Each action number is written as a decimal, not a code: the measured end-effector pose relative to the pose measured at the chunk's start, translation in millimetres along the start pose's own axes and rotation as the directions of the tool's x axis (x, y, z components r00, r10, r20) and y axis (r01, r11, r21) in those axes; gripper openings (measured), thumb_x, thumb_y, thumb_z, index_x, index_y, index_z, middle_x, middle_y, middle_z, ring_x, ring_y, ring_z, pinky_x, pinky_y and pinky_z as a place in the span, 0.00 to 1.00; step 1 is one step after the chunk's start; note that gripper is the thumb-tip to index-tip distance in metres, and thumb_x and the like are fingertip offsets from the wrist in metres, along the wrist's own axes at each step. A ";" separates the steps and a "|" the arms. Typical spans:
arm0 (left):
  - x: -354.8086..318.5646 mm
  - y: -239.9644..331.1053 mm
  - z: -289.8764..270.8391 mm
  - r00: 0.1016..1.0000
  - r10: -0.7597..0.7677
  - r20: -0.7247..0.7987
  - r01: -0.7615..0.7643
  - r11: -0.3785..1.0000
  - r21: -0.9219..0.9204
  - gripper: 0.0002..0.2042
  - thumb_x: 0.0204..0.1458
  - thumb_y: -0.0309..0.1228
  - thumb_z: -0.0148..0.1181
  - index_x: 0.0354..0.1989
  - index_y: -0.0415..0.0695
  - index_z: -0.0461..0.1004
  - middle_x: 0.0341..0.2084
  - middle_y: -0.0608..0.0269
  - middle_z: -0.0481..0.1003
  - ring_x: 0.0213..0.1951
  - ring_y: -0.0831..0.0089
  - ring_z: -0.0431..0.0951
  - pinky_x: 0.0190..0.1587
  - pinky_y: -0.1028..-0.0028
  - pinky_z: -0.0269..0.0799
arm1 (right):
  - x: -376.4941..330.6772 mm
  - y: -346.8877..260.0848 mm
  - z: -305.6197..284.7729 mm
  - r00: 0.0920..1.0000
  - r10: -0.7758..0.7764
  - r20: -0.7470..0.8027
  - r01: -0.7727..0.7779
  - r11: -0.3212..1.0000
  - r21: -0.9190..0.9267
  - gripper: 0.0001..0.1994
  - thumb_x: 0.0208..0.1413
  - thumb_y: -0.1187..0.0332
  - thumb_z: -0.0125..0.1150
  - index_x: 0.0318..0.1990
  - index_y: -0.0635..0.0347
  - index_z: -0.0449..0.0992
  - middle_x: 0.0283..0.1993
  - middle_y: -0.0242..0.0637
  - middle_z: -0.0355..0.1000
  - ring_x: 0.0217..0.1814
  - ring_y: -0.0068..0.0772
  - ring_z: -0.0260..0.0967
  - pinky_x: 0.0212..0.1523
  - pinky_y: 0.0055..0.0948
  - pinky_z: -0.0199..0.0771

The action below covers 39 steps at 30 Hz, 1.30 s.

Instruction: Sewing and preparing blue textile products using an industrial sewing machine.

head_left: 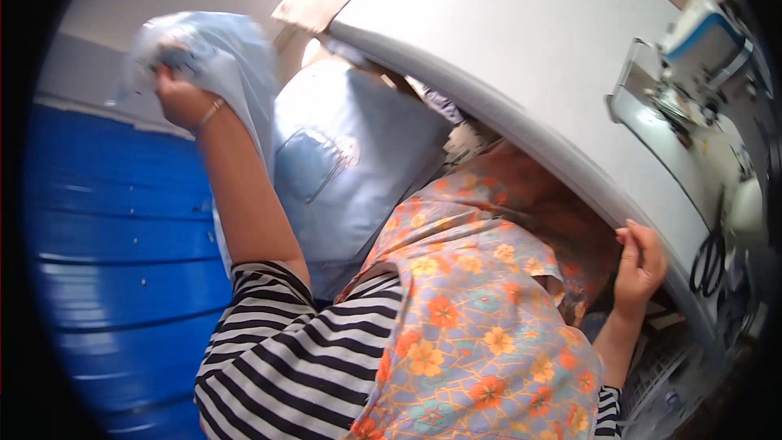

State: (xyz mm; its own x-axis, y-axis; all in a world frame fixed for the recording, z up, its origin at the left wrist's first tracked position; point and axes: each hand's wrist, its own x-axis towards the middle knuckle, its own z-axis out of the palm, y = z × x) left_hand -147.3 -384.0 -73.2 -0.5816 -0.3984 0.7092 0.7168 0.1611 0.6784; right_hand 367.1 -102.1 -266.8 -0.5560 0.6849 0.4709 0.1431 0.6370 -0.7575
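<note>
High at the upper left, the left hand point(181, 96) is raised with its fingers point(167, 73) clenched tight around a bunch of pale blue cloth point(236, 61), which hangs down past the forearm, close before a larger heap of the same cloth point(350, 155). Low at the right, the right hand point(639, 265) rests against the grey edge of the white table point(521, 57), fingers point(629, 236) loosely curled, gripping nothing.
</note>
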 end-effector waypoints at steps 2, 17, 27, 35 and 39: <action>-11.3 30.4 66.4 0.991 0.063 0.115 -0.025 0.953 -0.301 0.15 0.59 0.35 0.54 0.38 0.32 0.77 0.37 0.53 0.78 0.38 0.64 0.81 0.40 0.68 0.79 | -10.9 6.7 11.5 0.999 0.038 -0.014 -0.036 0.995 0.095 0.09 0.56 0.85 0.57 0.41 0.66 0.78 0.33 0.41 0.77 0.34 0.32 0.77 0.37 0.27 0.77; -399.4 16.6 328.1 -0.046 0.569 0.821 -0.341 0.764 -0.548 0.16 0.58 0.34 0.49 0.49 0.41 0.76 0.54 0.51 0.74 0.56 0.51 0.72 0.61 0.58 0.65 | 17.9 -14.1 199.0 0.636 0.321 0.702 -0.762 0.406 0.505 0.24 0.58 0.58 0.66 0.55 0.68 0.73 0.50 0.46 0.77 0.55 0.40 0.73 0.57 0.35 0.72; -357.3 51.1 304.4 -0.464 0.481 0.744 -0.183 0.770 -0.611 0.26 0.60 0.38 0.53 0.65 0.38 0.65 0.65 0.48 0.65 0.68 0.53 0.61 0.70 0.64 0.54 | 2.8 -59.9 154.3 0.967 0.196 0.163 -0.255 0.742 0.620 0.18 0.57 0.61 0.67 0.48 0.66 0.77 0.39 0.42 0.80 0.44 0.37 0.79 0.45 0.33 0.77; -398.0 58.2 279.5 -0.346 0.570 0.745 -0.356 0.656 -0.666 0.22 0.61 0.36 0.51 0.60 0.36 0.69 0.63 0.46 0.68 0.65 0.52 0.65 0.68 0.63 0.58 | -75.5 -17.7 94.6 0.946 0.292 0.144 -0.325 0.865 0.382 0.13 0.57 0.65 0.65 0.45 0.63 0.80 0.45 0.45 0.79 0.50 0.42 0.77 0.53 0.36 0.75; -390.7 41.3 300.6 -0.267 0.429 0.863 -0.244 0.836 -0.492 0.20 0.63 0.35 0.50 0.60 0.38 0.71 0.61 0.49 0.71 0.63 0.55 0.69 0.66 0.65 0.61 | -176.1 -17.7 -5.0 0.843 0.446 -0.299 -0.492 0.865 -0.095 0.10 0.56 0.70 0.64 0.44 0.60 0.80 0.45 0.44 0.78 0.50 0.42 0.75 0.51 0.36 0.74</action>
State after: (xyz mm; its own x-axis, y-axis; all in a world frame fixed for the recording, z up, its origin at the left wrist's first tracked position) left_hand -6.0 49.7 -264.6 0.1312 0.9545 0.2677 0.9302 -0.2119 0.2997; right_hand 466.5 -232.2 -334.0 -0.1605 0.9678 0.1940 0.4753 0.2480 -0.8441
